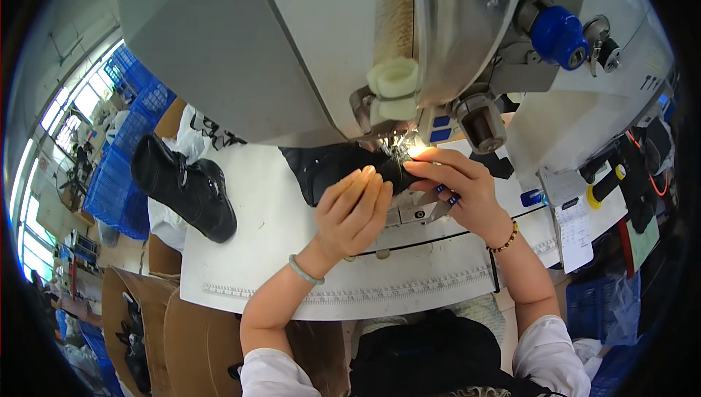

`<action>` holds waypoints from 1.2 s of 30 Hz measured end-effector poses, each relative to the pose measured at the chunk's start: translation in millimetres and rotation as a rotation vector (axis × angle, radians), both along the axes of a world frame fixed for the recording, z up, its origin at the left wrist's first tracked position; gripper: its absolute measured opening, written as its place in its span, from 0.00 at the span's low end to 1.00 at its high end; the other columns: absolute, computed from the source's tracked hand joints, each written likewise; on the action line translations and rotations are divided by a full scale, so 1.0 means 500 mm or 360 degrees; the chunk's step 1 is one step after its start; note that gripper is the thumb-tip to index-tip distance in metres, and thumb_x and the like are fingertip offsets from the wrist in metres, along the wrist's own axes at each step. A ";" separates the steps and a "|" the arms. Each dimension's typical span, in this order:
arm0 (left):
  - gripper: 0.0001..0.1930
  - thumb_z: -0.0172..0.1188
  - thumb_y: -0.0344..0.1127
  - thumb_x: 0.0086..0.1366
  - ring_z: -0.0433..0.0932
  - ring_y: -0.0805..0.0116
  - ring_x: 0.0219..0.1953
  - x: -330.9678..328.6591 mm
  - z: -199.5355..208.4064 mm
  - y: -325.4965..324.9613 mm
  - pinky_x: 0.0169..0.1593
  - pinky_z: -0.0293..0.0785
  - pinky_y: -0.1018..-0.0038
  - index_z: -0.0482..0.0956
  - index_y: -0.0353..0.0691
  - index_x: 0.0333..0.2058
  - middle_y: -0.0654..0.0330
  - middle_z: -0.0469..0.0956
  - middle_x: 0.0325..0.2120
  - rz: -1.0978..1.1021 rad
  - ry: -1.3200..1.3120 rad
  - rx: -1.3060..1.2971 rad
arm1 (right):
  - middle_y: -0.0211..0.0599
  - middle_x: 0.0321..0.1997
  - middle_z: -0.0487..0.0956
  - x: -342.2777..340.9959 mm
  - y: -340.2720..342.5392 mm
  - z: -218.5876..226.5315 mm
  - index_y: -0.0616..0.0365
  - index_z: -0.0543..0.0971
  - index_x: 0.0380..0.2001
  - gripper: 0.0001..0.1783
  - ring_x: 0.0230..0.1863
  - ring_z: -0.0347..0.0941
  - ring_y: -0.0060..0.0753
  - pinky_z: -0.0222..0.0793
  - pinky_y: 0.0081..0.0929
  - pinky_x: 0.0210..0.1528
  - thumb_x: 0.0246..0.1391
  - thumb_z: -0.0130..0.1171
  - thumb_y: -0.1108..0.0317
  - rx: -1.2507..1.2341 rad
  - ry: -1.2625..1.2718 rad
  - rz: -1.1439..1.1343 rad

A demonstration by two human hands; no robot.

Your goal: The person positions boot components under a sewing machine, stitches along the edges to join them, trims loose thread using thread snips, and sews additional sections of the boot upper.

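Note:
Under the lit needle area of a large grey-white sewing machine [321, 46] lies a black shoe upper [321, 169]. My left hand [353, 211] is closed on its near edge, fingertips pinched together just left of the needle. My right hand [464, 186] holds small thread snips [441, 208] with blue handles against its palm, blades pointing down to the left. Thumb and index finger of that hand also press on the upper, right beside the needle. Exactly what lies between those fingertips is hidden by glare.
A finished black boot [186, 186] stands on the left of the white table [277, 251], whose front edge carries a ruler strip. Blue crates [117, 189] and cardboard boxes [191, 338] are at left. A paper slip [573, 233] and a black-and-yellow spool [606, 186] sit at right.

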State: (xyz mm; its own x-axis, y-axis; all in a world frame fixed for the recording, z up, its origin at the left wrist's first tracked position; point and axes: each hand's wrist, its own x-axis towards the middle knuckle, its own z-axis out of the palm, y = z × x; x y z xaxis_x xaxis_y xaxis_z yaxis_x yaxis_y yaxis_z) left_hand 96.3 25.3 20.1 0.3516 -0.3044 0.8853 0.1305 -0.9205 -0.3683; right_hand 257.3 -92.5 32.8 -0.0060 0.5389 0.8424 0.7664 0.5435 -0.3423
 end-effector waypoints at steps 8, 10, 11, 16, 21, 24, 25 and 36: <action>0.06 0.60 0.23 0.50 0.78 0.63 0.36 0.003 0.003 0.002 0.43 0.76 0.73 0.77 0.37 0.29 0.58 0.76 0.32 -0.0020 0.0026 0.0055 | 0.31 0.35 0.74 0.007 -0.002 -0.010 0.53 0.76 0.46 0.33 0.31 0.75 0.22 0.71 0.15 0.28 0.34 0.51 0.92 -0.0154 0.0085 -0.0015; 0.08 0.60 0.23 0.48 0.77 0.62 0.37 -0.003 0.003 0.015 0.42 0.75 0.72 0.77 0.35 0.30 0.57 0.76 0.33 -0.0056 0.0035 0.0077 | 0.32 0.35 0.74 -0.009 -0.002 -0.009 0.52 0.76 0.47 0.33 0.31 0.75 0.23 0.71 0.15 0.29 0.34 0.51 0.92 -0.0143 0.0198 0.0043; 0.10 0.60 0.23 0.47 0.77 0.62 0.37 -0.004 0.002 0.020 0.40 0.75 0.71 0.77 0.33 0.31 0.57 0.75 0.34 -0.0093 0.0063 0.0094 | 0.37 0.41 0.76 -0.018 -0.009 -0.001 0.57 0.80 0.39 0.23 0.33 0.76 0.29 0.77 0.20 0.35 0.34 0.61 0.86 -0.0285 0.0286 -0.0043; 0.08 0.61 0.24 0.47 0.77 0.63 0.36 -0.006 -0.001 0.023 0.41 0.76 0.72 0.76 0.35 0.30 0.58 0.75 0.33 -0.0103 0.0032 0.0093 | 0.36 0.39 0.76 -0.028 -0.001 0.001 0.56 0.80 0.38 0.22 0.32 0.75 0.28 0.76 0.20 0.33 0.35 0.62 0.85 -0.0156 0.0208 -0.0128; 0.08 0.62 0.24 0.48 0.78 0.64 0.35 0.004 0.006 0.019 0.42 0.76 0.73 0.75 0.37 0.29 0.58 0.76 0.32 -0.0051 -0.0001 0.0067 | 0.36 0.38 0.76 -0.022 0.000 0.010 0.55 0.80 0.38 0.22 0.31 0.75 0.28 0.75 0.20 0.31 0.35 0.62 0.85 -0.0203 0.0255 -0.0140; 0.11 0.62 0.23 0.45 0.77 0.61 0.36 0.011 0.004 0.024 0.38 0.75 0.71 0.77 0.32 0.31 0.55 0.75 0.34 -0.0083 -0.0017 0.0071 | 0.35 0.37 0.76 -0.011 0.010 -0.001 0.55 0.80 0.38 0.22 0.29 0.74 0.27 0.73 0.19 0.28 0.34 0.62 0.84 -0.0100 0.0175 -0.0196; 0.11 0.62 0.23 0.45 0.77 0.61 0.36 0.011 0.002 0.026 0.38 0.75 0.70 0.77 0.32 0.31 0.55 0.75 0.34 -0.0085 -0.0019 0.0072 | 0.35 0.37 0.76 -0.012 0.008 0.002 0.55 0.80 0.38 0.22 0.29 0.74 0.27 0.73 0.19 0.28 0.34 0.62 0.84 -0.0101 0.0174 -0.0191; 0.11 0.62 0.25 0.49 0.77 0.59 0.38 0.003 0.001 0.020 0.40 0.74 0.70 0.77 0.32 0.34 0.54 0.76 0.36 -0.0045 0.0047 -0.0004 | 0.35 0.35 0.79 0.005 -0.006 -0.015 0.55 0.80 0.33 0.15 0.21 0.70 0.25 0.63 0.17 0.24 0.35 0.68 0.76 0.0333 -0.0165 -0.0348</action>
State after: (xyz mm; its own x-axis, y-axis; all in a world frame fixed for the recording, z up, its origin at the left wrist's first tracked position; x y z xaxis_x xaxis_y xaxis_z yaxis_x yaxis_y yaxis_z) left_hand 97.6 35.3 20.3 0.3691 -0.3123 0.8754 0.0934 -0.9246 -0.3693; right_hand 259.6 -95.3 25.4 -0.0006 0.3522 0.9359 0.8977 0.4126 -0.1547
